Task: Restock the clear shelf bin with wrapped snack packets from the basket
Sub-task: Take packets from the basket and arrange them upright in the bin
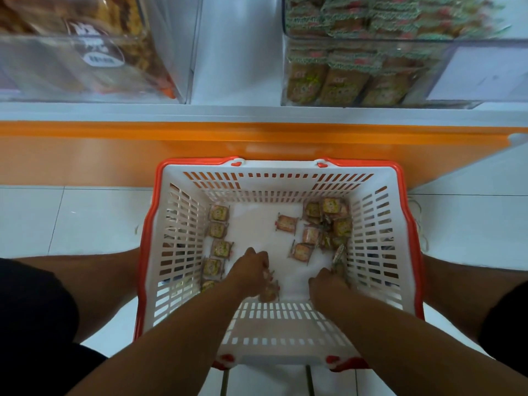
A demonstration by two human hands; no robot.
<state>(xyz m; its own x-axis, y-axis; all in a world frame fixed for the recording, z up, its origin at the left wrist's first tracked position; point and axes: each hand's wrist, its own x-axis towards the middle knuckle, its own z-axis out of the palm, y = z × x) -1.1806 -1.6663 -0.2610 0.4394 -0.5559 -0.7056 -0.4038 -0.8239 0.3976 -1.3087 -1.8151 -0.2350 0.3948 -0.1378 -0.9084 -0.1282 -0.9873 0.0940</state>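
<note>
Head view: packets [270,290] are gripped by the left hand [251,270] and right hand [325,284] in the basket [380,224]; more are scattered inside; the well-filled bin [485,41] sits at one o'clock.

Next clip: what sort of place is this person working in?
Most likely a snack aisle in a small shop. Clear plastic shelf bins hold stacked wrapped packets, the shelf has an orange front edge, and a white slotted shopping basket with red rim sits on the tiled floor.
</note>
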